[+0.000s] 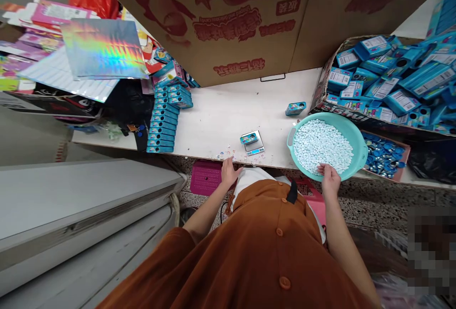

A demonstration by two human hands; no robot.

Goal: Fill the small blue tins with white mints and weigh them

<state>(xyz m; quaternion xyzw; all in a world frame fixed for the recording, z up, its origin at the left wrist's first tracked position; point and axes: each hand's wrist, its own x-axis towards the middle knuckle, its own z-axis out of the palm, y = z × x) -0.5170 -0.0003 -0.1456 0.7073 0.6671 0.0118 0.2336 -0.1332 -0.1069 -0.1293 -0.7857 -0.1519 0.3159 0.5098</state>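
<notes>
Over the near rim of the basin, the right hand held narrowed fingers at the pellets; whether they pinched any could not be told. Beyond and right of the left hand's parted fingers, a box lay on the scale. Gathering pellets seemed in hand; the next move called for a light pinch.

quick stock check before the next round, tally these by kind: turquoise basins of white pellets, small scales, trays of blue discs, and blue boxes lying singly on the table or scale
Turquoise basin: 1
Small scale: 1
Tray of blue discs: 1
Single blue boxes: 2 (one on the scale, one near the basin)
Total: 5
</notes>
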